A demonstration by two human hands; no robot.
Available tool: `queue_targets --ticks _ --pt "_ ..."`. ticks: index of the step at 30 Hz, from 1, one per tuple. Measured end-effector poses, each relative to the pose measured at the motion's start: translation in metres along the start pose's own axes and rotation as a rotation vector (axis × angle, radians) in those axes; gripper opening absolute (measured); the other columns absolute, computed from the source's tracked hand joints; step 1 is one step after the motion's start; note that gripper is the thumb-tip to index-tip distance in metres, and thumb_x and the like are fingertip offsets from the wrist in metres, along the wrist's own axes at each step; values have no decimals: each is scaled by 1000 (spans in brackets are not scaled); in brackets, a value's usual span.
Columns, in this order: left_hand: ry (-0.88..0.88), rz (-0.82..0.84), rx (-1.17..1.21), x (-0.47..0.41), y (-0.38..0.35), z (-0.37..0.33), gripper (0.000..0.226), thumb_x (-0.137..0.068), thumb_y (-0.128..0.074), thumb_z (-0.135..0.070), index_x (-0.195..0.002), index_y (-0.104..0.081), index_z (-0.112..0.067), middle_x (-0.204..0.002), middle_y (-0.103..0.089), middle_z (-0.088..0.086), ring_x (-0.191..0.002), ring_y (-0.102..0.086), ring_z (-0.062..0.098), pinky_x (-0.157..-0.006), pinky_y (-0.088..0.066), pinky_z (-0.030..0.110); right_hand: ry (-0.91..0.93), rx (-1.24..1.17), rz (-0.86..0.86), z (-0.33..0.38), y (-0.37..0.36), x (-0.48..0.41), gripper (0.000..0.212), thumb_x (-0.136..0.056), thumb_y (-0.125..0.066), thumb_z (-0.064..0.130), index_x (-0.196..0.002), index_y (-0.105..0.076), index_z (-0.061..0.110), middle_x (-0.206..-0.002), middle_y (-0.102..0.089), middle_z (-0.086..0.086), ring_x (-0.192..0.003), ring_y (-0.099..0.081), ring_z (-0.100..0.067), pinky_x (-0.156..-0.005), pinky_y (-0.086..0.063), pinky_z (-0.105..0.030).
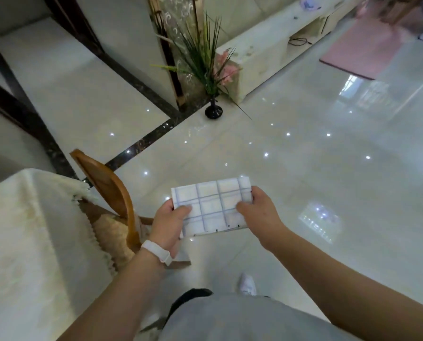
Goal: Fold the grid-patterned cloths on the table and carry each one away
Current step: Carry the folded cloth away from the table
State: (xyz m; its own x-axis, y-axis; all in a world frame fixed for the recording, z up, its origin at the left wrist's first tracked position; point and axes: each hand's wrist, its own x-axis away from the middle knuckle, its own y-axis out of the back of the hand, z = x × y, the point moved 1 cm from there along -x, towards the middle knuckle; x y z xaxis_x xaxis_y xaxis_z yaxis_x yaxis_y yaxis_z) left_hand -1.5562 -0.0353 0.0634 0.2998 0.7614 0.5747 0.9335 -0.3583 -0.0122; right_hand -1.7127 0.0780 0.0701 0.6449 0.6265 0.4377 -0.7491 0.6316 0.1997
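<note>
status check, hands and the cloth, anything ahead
Left hand and right hand grip folded grid cloth, held over floor. Table left. Black vase ahead.

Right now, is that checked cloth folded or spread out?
Folded: the cloth is a small neat rectangle held at each end by left hand and right hand.

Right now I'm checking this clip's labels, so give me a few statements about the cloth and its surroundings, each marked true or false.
1. The left hand and the right hand both hold the folded cloth. True.
2. The cloth lies on the table. False: it is held above the floor; the table is off to the left.
3. A white band is on the left wrist. True.
4. The black vase stands on the table. False: the vase stands on the floor.
</note>
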Motion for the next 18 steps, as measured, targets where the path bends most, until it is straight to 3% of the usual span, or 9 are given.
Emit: queue_targets --ticks 4,8,15,18 --pt "-33 -56 -18 -16 -2 -20 17 -91 -56 -2 -103 -62 -14 -100 -69 13 -89 -66 29 -72 -57 43 2 -3 65 19 -5 -28 22 -84 -54 4 -100 -62 15 -91 -68 -5 -76 -60 -15 -63 -48 -26" --pt "-72 -80 -38 -41 -2 -41 19 -89 -58 -4 -102 -64 -18 -103 -70 13 -94 -66 32 -81 -56 51 -8 19 110 36 -16 -64 18 -85 -53 6 -98 -61 15 -91 -67 -8 -74 -58 -18 -62 -47 -26" --pt "-90 -145 16 -119 0 -80 19 -87 -59 -1 -96 -62 -18 -97 -68 11 -91 -65 31 -85 -53 54 3 37 123 74 -48 -137 19 -87 -53 5 -97 -60 20 -95 -68 -4 -84 -63 -20 -66 -49 -27" --pt "-84 -173 58 -168 6 -103 19 -85 -60 -1 -96 -62 -16 -98 -68 13 -92 -65 34 -85 -53 56 1 88 117 98 -70 -178 20 -86 -52 4 -97 -61 17 -90 -67 -4 -76 -60 -16 -63 -48 -26"
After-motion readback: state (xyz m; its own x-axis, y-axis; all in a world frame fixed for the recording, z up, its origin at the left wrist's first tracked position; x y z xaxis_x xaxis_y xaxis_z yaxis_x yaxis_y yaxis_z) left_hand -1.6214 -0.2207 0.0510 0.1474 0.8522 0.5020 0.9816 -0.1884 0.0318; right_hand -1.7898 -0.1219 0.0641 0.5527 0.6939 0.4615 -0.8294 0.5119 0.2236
